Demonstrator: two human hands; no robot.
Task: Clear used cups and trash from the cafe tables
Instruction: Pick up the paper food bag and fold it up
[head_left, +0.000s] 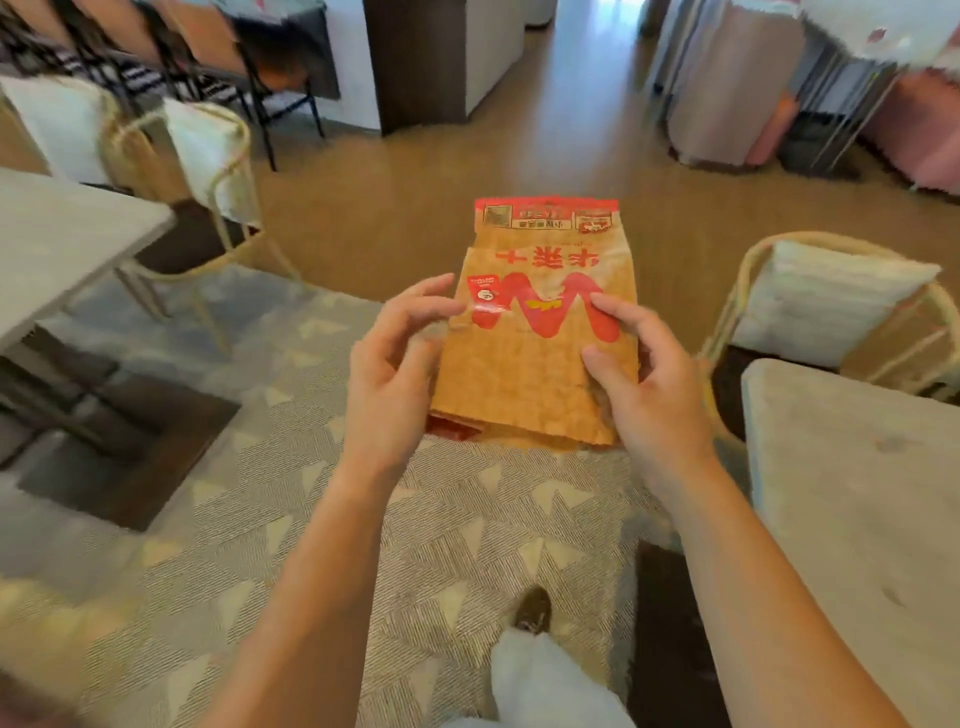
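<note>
A flat brown paper bag (540, 364) with a red W logo and red print is held out in front of me, above the patterned carpet. My right hand (649, 384) grips its right edge, thumb on top and fingers behind. My left hand (389, 369) is at the bag's left edge with its fingers spread; the fingertips touch or nearly touch the paper near a red sticker. The bag's open end points toward me, and its red-printed base points away.
A grey table (57, 249) stands at the left and another grey table (872, 493) at the right. Rattan chairs with white cushions (208, 156) (826, 301) sit beside them. My foot (532, 608) is on the carpet; wooden floor lies ahead.
</note>
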